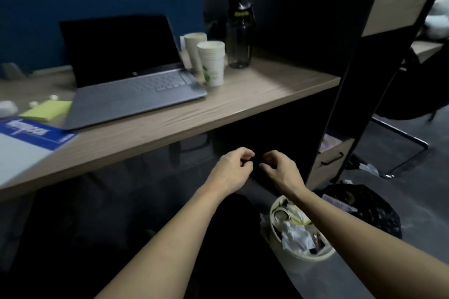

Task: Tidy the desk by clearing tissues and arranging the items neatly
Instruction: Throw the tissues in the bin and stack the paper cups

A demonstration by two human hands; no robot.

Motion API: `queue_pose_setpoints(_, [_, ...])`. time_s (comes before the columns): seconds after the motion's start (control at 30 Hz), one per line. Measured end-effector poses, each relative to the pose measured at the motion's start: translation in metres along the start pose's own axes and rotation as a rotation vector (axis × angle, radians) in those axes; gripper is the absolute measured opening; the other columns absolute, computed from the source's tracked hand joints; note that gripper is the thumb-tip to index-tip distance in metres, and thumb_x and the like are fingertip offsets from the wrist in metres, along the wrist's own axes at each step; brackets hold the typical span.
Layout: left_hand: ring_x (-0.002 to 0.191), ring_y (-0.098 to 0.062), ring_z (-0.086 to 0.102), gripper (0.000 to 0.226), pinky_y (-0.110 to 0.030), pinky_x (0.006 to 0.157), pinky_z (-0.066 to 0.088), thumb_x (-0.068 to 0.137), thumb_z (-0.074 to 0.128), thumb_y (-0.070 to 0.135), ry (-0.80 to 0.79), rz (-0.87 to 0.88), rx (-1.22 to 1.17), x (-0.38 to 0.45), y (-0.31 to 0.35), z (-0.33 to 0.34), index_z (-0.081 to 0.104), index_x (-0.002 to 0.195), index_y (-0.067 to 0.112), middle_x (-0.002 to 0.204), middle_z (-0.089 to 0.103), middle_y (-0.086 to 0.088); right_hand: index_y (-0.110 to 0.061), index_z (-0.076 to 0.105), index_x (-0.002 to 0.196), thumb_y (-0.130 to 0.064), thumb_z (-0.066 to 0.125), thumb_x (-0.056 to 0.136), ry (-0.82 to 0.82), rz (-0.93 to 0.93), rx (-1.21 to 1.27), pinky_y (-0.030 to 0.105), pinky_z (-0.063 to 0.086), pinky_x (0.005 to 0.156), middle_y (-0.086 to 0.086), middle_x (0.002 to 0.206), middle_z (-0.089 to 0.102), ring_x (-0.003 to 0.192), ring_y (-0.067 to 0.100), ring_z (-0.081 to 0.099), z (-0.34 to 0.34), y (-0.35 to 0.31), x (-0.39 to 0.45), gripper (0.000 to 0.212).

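While your left hand (230, 167) and right hand (279, 168) hover empty, fingers curled, near the wastebasket (301, 258), go left. Gather the tissue scraps (7, 108) on the desk (243, 94) together.

blue booklet (36, 132) cut off, lettering blurred

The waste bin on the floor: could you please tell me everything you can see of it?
The waste bin is a small round cream tub, plastic by the look of it, standing upright on the dark floor below the desk's right end. It is filled to the rim with crumpled tissues and other scraps. A black rubbish bag lies just behind it. The right forearm passes above its rim; contact cannot be judged.
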State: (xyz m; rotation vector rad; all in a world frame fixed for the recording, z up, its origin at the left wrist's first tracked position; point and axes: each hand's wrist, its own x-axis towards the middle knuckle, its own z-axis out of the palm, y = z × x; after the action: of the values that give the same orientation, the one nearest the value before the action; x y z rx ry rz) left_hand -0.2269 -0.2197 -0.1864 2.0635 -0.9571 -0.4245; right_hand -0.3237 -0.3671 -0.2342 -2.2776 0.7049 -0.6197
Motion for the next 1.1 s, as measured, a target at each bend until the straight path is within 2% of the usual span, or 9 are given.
queue_pose_setpoints(0.17, [0.099,-0.005,0.063,0.025,-0.035,0.093,0.051,0.088,0.056,0.034,0.127,0.085,0.058,-0.032,0.025,-0.055,0.063,0.111,0.038,0.110,0.066,0.017,-0.021,0.065,0.100,-0.033,0.069,0.083,0.114,-0.154,-0.037,0.043,0.051,0.082,-0.004,0.096,0.066,0.092,0.016,0.063,-0.018,-0.066,0.002,0.021])
queue_pose_setpoints(0.33, [0.087,0.005,0.062,0.019,-0.021,0.081,0.050,0.091,0.058,0.029,0.270,0.128,0.058,-0.053,0.037,-0.106,0.065,0.108,0.033,0.097,0.065,0.019,-0.022,0.062,0.092,-0.034,0.067,0.082,0.243,-0.284,-0.104,0.041,0.048,0.076,-0.003,0.091,0.062,0.090,0.023,0.058,-0.034,-0.117,0.010,0.017])
queue_pose_setpoints(0.4, [0.085,0.007,0.062,0.017,-0.017,0.078,0.048,0.091,0.059,0.028,0.325,0.131,0.066,-0.058,0.036,-0.128,0.066,0.107,0.031,0.094,0.065,0.018,-0.023,0.061,0.091,-0.033,0.067,0.082,0.253,-0.318,-0.101,0.040,0.046,0.076,-0.005,0.089,0.062,0.090,0.022,0.057,-0.036,-0.135,0.016,0.016])
queue_pose_setpoints(0.57, [0.083,0.008,0.061,0.013,-0.021,0.075,0.050,0.091,0.059,0.031,0.426,0.099,0.108,-0.067,0.018,-0.180,0.064,0.103,0.034,0.094,0.066,0.018,-0.026,0.060,0.095,-0.034,0.065,0.082,0.216,-0.368,-0.060,0.038,0.044,0.076,-0.009,0.085,0.056,0.087,0.016,0.057,-0.028,-0.176,0.038,0.016])
queue_pose_setpoints(0.7, [0.088,0.004,0.062,0.015,-0.027,0.079,0.052,0.090,0.060,0.033,0.449,0.068,0.125,-0.063,0.002,-0.208,0.062,0.104,0.036,0.098,0.066,0.016,-0.021,0.060,0.099,-0.031,0.067,0.082,0.155,-0.368,-0.020,0.040,0.048,0.080,-0.004,0.094,0.056,0.090,0.019,0.058,-0.021,-0.197,0.062,0.020])
queue_pose_setpoints(0.83, [0.095,0.001,0.060,0.017,-0.026,0.080,0.051,0.091,0.059,0.036,0.441,0.055,0.172,-0.043,-0.005,-0.217,0.059,0.106,0.040,0.103,0.064,0.017,-0.016,0.061,0.100,-0.029,0.069,0.082,0.164,-0.325,0.009,0.042,0.049,0.080,0.001,0.098,0.058,0.092,0.022,0.058,-0.017,-0.202,0.086,0.023])
queue_pose_setpoints(0.93, [0.101,-0.005,0.062,0.017,-0.034,0.088,0.053,0.092,0.059,0.035,0.415,0.055,0.168,-0.022,-0.005,-0.217,0.059,0.108,0.038,0.109,0.065,0.014,-0.017,0.059,0.102,-0.029,0.069,0.082,0.133,-0.287,0.027,0.042,0.049,0.083,0.002,0.100,0.057,0.095,0.022,0.056,-0.014,-0.199,0.101,0.025])
queue_pose_setpoints(1.03, [0.106,-0.009,0.060,0.021,-0.038,0.091,0.052,0.093,0.058,0.035,0.392,0.067,0.178,0.006,0.001,-0.214,0.057,0.114,0.037,0.115,0.062,0.013,-0.016,0.058,0.104,-0.029,0.069,0.082,0.094,-0.239,0.036,0.039,0.048,0.084,0.002,0.103,0.056,0.097,0.021,0.055,-0.015,-0.189,0.123,0.028])
queue_pose_setpoints(1.1, [0.107,-0.010,0.059,0.024,-0.039,0.091,0.052,0.093,0.056,0.035,0.381,0.076,0.175,0.026,0.007,-0.212,0.056,0.117,0.037,0.117,0.060,0.014,-0.016,0.058,0.106,-0.033,0.068,0.082,0.072,-0.196,0.048,0.033,0.046,0.079,0.003,0.105,0.057,0.094,0.018,0.055,-0.018,-0.182,0.141,0.031])
